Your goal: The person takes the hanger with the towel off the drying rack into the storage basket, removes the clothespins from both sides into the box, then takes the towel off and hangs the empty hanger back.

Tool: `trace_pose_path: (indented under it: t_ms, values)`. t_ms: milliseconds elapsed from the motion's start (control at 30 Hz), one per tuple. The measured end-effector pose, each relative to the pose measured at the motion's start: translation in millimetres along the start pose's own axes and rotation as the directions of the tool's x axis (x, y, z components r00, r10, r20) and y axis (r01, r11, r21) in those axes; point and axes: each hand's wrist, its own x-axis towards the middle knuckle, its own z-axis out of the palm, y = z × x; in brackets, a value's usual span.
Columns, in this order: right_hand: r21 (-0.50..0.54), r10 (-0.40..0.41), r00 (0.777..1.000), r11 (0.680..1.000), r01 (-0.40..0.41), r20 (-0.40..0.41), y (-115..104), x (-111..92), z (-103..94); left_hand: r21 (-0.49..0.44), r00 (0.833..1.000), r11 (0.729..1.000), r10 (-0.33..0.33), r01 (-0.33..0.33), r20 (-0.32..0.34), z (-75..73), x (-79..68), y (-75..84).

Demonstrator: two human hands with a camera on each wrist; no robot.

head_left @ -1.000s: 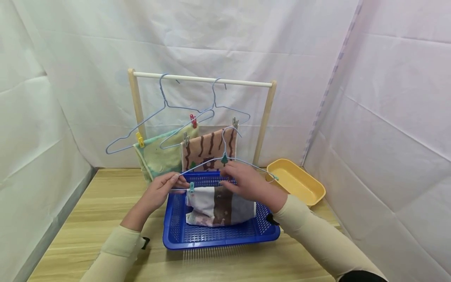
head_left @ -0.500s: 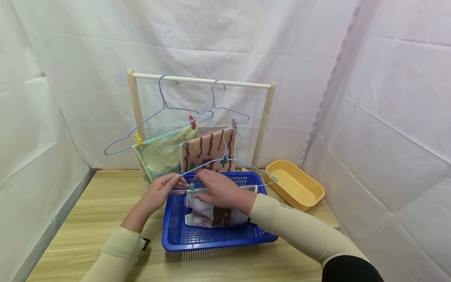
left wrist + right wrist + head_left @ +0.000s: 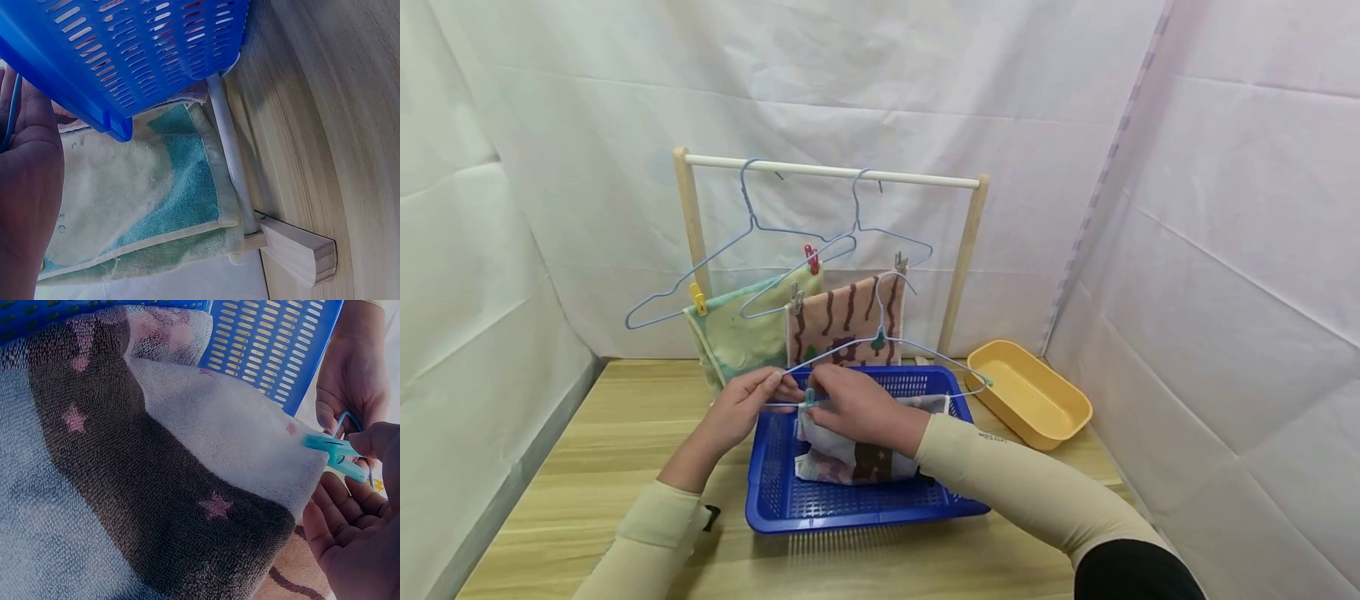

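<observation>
Cream sleeves (image 3: pixel 1037 487), dark lettering (image 3: pixel 992 437), black fabric (image 3: pixel 1138 572)

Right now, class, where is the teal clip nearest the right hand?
In the head view, the teal clip is left of centre, at the star towel's upper left corner, between the left hand and the right hand.

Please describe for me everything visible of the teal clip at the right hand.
The teal clip looks like plastic, with two arms that spread apart at the free end. Its nose bites the corner of the white and brown towel, by the lower wire of the hanger. In the head view it stands roughly upright beside the left hand; the right hand appears to pinch its arms.
</observation>
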Motion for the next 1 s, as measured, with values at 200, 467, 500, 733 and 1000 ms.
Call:
trace_pose_path:
  t_ms: [200, 467, 500, 733, 1000]
  values:
    - [0.053, -0.032, 0.999, 0.998, 0.034, -0.033, 1.9, -0.8, 1.2, 0.008, 1.0, 1.0, -0.002, 0.002, 0.0, -0.2, -0.4, 0.6]
    - [0.047, -0.129, 0.986, 0.99, 0.135, -0.105, 4.6, 0.4, 2.8, 0.005, 1.0, 1.0, 0.01, -0.01, -0.003, -2.0, 0.1, 0.2]
    - [0.04, -0.138, 0.985, 0.989, 0.143, -0.108, 4.6, 0.7, 2.8, 0.005, 1.0, 1.0, 0.014, -0.014, -0.002, -2.4, 0.1, -0.2]
    - [0.001, -0.179, 0.975, 0.984, 0.18, -0.129, 1.7, -0.7, -1.9, 0.001, 1.0, 1.0, 0.025, -0.025, -0.007, -3.4, -0.9, -0.6]
    - [0.005, -0.201, 0.961, 0.979, 0.205, -0.187, 2.9, -1.4, -9.6, -0.01, 1.0, 1.0, 0.007, -0.007, -0.011, -3.7, -2.7, 3.0]
